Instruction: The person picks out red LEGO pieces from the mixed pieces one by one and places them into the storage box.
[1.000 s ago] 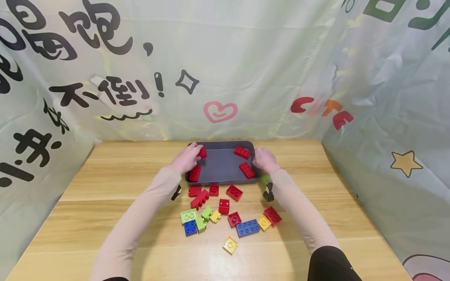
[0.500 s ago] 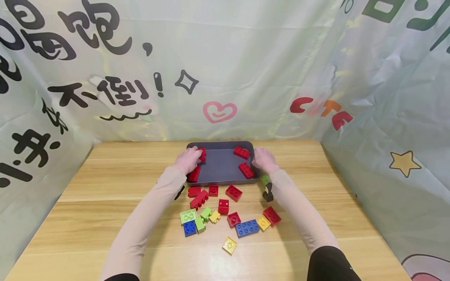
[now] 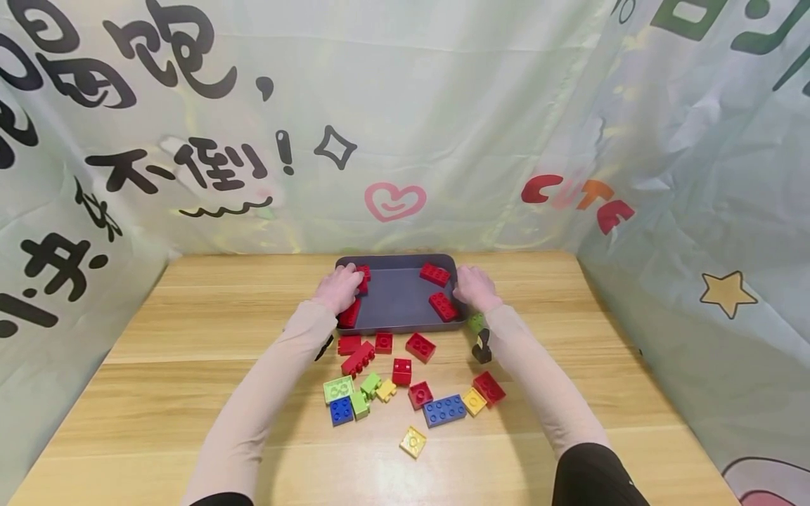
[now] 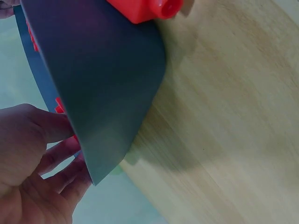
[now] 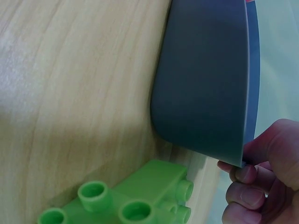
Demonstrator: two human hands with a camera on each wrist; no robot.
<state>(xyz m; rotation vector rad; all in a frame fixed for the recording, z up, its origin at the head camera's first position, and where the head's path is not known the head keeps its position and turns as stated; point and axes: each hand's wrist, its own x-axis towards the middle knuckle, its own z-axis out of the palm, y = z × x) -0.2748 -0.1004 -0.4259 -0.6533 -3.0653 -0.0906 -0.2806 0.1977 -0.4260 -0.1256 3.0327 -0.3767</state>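
A dark grey tray point(image 3: 405, 309) lies at the table's back edge with several red bricks in it. My right hand point(image 3: 476, 287) pinches the tray's right rim, thumb inside and curled fingers outside in the right wrist view. My left hand point(image 3: 338, 288) reaches over the left rim. Its fingers hold a red brick point(image 3: 363, 284), mostly covered by the hand. Behind the rim in the left wrist view, a bit of red shows between thumb and fingers. Another red brick point(image 3: 349, 314) lies nearer in the tray, and two more red bricks point(image 3: 443, 306) sit toward the right.
In front of the tray lie several red bricks point(image 3: 420, 347), blue bricks point(image 3: 445, 411), light green bricks point(image 3: 339, 388) and yellow bricks point(image 3: 413, 443). A green brick point(image 5: 140, 191) rests beside the tray's right front corner. A printed cloth point(image 3: 443, 140) hangs behind the table.
My left hand has drawn slightly toward me and to the right, and the red brick at its fingers has shifted a little. My right hand stays on the rim.
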